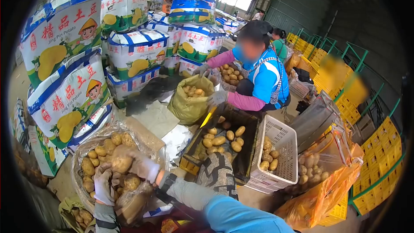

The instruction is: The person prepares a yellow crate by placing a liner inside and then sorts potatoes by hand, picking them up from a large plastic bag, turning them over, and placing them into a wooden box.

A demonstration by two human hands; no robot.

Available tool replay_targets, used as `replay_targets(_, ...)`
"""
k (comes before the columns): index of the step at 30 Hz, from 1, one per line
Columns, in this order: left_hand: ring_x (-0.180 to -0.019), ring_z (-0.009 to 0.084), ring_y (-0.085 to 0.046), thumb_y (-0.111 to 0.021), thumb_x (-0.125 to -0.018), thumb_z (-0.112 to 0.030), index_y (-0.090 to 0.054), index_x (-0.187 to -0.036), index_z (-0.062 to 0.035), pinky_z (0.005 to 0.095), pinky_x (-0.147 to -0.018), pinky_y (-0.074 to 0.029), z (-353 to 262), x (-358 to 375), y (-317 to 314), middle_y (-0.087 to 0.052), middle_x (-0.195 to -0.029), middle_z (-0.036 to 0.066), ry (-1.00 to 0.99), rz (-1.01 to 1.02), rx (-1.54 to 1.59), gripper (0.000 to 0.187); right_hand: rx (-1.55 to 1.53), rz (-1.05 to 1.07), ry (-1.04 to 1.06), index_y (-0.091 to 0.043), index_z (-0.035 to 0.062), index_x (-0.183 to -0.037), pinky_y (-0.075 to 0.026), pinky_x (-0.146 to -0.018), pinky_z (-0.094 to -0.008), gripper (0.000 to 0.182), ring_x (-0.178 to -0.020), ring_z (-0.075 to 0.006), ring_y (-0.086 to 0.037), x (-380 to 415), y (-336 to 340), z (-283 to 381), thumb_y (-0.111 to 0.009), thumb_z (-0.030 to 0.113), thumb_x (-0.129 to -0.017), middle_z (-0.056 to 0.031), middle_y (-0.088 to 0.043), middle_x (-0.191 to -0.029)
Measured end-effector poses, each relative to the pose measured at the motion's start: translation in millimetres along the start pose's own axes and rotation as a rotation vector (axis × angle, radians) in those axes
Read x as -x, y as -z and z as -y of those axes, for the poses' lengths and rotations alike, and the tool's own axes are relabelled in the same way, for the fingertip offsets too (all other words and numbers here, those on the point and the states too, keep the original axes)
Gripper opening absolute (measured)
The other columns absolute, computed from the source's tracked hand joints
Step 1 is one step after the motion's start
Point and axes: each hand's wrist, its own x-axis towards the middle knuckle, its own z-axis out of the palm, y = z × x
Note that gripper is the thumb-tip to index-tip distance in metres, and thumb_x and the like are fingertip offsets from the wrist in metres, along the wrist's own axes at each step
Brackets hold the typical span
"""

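Observation:
My right hand (pixel 145 166), in a white glove and smeared by motion, grips a large potato (pixel 122 159) above an open bag. The bag is a clear plastic liner (pixel 155 144) with many potatoes (pixel 88 167) inside. Just below and left of the held potato, my left hand (pixel 104 186) rests among the potatoes in a grey-white glove. Its fingers are bent but apart, and I see nothing held in them. A green sack (pixel 71 209) with a few potatoes lies by my left forearm.
Printed potato boxes (pixel 64 99) are stacked at left. A black-lined crate (pixel 246 159) and a white basket (pixel 286 146) hold potatoes in the middle. A person in blue (pixel 265 75) handles a green sack (pixel 174 103). Orange bags (pixel 319 194) and yellow crates (pixel 379 164) stand at right.

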Motion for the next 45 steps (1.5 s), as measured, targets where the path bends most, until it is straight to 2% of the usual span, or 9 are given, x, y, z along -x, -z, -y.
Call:
replay_targets(11,-0.063,0.0088,-0.057,-0.06,-0.089,-0.008,-0.053,-0.089,-0.0139,0.023,-0.053,-0.048,7,2,49,-0.054,-0.073,-0.003,-0.048,-0.112,0.168,0.009,-0.659,-0.791,0.943,-0.063,0.012,-0.101,-0.055,-0.083,-0.0339,0.025,-0.09,-0.0205,-0.064,160,219,202,-0.062,0.03,-0.084,-0.0058,-0.066,-0.098)
replay_targets(18,-0.088,0.028,-0.061,-0.07,-0.071,0.001,-0.057,-0.101,-0.0019,0.0347,-0.07,-0.052,36,-7,109,-0.061,-0.091,0.012,-0.22,-0.147,0.026,0.033,0.048,-0.792,0.526,-0.059,0.0116,-0.109,-0.052,-0.071,-0.0311,0.027,-0.08,-0.021,-0.061,82,129,148,-0.06,0.031,-0.09,-0.0077,-0.062,-0.091)
replay_targets(22,-0.103,0.0309,-0.061,-0.068,-0.069,0.007,-0.056,-0.117,-0.0004,0.0352,-0.082,-0.053,-10,15,55,-0.061,-0.107,0.017,-0.187,-0.196,0.181,0.05,0.983,-0.449,0.111,-0.051,0.0065,-0.129,-0.052,-0.082,-0.0303,0.041,-0.093,-0.0174,-0.062,-3,62,70,-0.061,0.019,-0.091,-0.0068,-0.063,-0.103)
replay_targets(25,-0.105,0.0268,-0.062,-0.068,-0.074,0.009,-0.053,-0.124,0.0006,0.0328,-0.085,-0.053,-17,21,54,-0.061,-0.114,0.013,-0.477,-0.193,-0.405,0.052,1.67,-0.039,-0.435,-0.057,0.0023,-0.126,-0.052,-0.084,-0.0271,0.04,-0.098,-0.0179,-0.065,-48,28,3,-0.065,0.011,-0.087,-0.0114,-0.067,-0.109)
replay_targets(28,-0.106,0.0241,-0.063,-0.07,-0.076,0.01,-0.051,-0.127,0.0017,0.0311,-0.087,-0.053,-13,19,67,-0.061,-0.117,0.012,-0.642,-0.179,-0.791,0.055,2.324,0.194,-0.726,-0.056,0.0017,-0.127,-0.045,-0.1,-0.0427,0.071,-0.114,-0.0398,-0.058,-84,41,-63,-0.063,0.054,-0.08,-0.0244,-0.062,-0.122)
replay_targets(30,-0.106,0.0238,-0.063,-0.071,-0.073,0.009,-0.053,-0.125,0.0022,0.0308,-0.087,-0.053,-3,11,73,-0.062,-0.114,0.014,-0.637,-0.178,-0.777,0.055,2.377,0.001,-0.765,-0.055,0.0,-0.129,-0.046,-0.098,-0.0404,0.071,-0.115,-0.0378,-0.059,-100,59,-93,-0.065,0.049,-0.079,-0.0235,-0.062,-0.124)
replay_targets(36,-0.106,0.0206,-0.062,-0.066,-0.079,0.008,-0.053,-0.124,0.0007,0.0322,-0.086,-0.053,-18,22,59,-0.061,-0.113,0.009,-0.526,-0.107,-0.453,0.047,1.944,0.006,-1.022,-0.052,0.001,-0.132,-0.047,-0.094,-0.0388,0.08,-0.111,-0.0303,-0.059,-106,44,-65,-0.077,0.047,-0.071,-0.0162,-0.061,-0.125)
replay_targets(40,-0.104,0.0174,-0.061,-0.059,-0.089,-0.005,-0.053,-0.126,-0.0054,0.0351,-0.084,-0.053,8,12,63,-0.059,-0.113,0.002,-0.368,-0.113,-0.214,0.037,0.954,-0.029,-0.542,-0.049,0.0045,-0.134,-0.045,-0.094,-0.0319,0.056,-0.116,-0.0223,-0.053,-81,109,-26,-0.066,0.012,-0.081,-0.0104,-0.055,-0.127)
replay_targets(45,-0.106,0.0165,-0.057,-0.056,-0.094,-0.018,-0.052,-0.131,-0.0108,0.0364,-0.086,-0.053,53,-14,63,-0.057,-0.117,0.003,-0.125,0.016,-0.015,0.038,0.754,0.126,-0.193,-0.046,0.004,-0.137,-0.036,-0.104,-0.0293,0.062,-0.127,-0.0201,-0.043,-34,-3,7,-0.054,-0.002,-0.075,-0.0094,-0.042,-0.141)
